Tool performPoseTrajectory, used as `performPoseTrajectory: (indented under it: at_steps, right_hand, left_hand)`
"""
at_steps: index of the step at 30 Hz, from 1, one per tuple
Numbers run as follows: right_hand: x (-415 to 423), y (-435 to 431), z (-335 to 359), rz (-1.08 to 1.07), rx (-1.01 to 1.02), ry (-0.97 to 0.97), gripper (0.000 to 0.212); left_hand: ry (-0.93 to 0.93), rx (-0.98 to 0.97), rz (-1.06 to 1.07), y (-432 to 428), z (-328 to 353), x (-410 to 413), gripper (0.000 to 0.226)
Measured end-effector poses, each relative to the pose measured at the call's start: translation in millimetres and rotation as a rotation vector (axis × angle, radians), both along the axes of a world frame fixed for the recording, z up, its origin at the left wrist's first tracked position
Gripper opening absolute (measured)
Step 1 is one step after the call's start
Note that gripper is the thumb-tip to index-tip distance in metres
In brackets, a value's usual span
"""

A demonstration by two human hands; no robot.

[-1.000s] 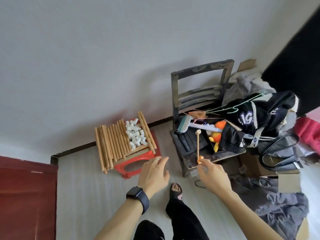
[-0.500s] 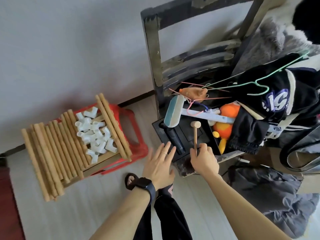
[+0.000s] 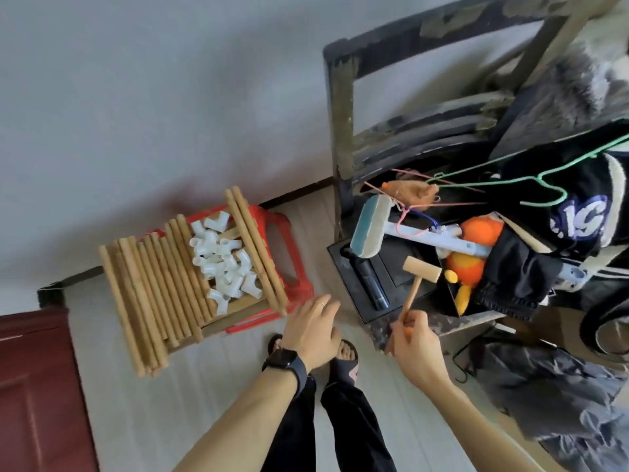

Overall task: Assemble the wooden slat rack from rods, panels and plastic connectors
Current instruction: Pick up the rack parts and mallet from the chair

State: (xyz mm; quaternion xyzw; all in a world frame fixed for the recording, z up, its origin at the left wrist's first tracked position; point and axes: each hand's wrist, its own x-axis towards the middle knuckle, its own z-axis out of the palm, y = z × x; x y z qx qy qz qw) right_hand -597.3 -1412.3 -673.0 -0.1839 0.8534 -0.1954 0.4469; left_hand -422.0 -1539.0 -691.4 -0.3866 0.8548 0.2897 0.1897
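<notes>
Pale plank floor; right hand grips wooden mallet; left hand spread, empty; round rods nearby.

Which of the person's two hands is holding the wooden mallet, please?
The right hand: it grips the wooden mallet low on its handle. The left hand, the one above the black wristwatch, is spread open and holds nothing.

Wooden mallet in right hand

- round wooden rods and white plastic connectors are all piled on the red plastic stool, left side
- dark worn wooden chair just right of it, black clothes heaped on the seat
</notes>
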Motion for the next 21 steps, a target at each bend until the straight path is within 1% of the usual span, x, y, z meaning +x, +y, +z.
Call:
performPoseTrajectory:
  at_steps: [2, 5, 7, 10, 13, 16, 18, 21]
  right_hand:
    - [20.8, -1.3, 18.8, 0.050, -0.022, -0.032, 0.010]
    - [52.0, -27.0, 42.2, 0.112, -0.047, -0.097, 0.009]
    - [72.4, -59.6, 49.7, 0.170, -0.061, -0.126, 0.010]
    - [100.1, -122.7, 42.0, 0.299, -0.036, -0.175, 0.021]
    - [122.7, -186.7, 16.3, 0.420, 0.006, -0.179, 0.020]
    - [138.4, -237.7, -13.1, 0.396, 0.042, -0.156, 0.023]
    - [143.5, -260.9, -29.2, 0.405, 0.044, -0.088, 0.024]
    - [147.8, -278.0, -45.6, 0.455, 0.086, 0.015, 0.029]
  left_hand:
    - [0.086, -0.003, 0.159, -14.3, 20.6, 28.5, 0.051]
    - [0.198, -0.086, 0.428, -40.5, 47.9, 84.9, 0.038]
    - [0.206, -0.167, 0.604, -56.7, 59.4, 127.0, 0.038]
    - [0.200, -0.213, 0.902, -83.1, 60.5, 195.7, 0.041]
    - [0.148, -0.096, 1.190, -113.0, 47.1, 262.4, 0.046]
    - [0.110, 0.052, 1.442, -140.5, 23.3, 314.6, 0.063]
    - [0.121, 0.174, 1.505, -157.6, 5.1, 339.6, 0.065]
    - [0.129, 0.383, 1.539, -181.9, -21.1, 362.7, 0.060]
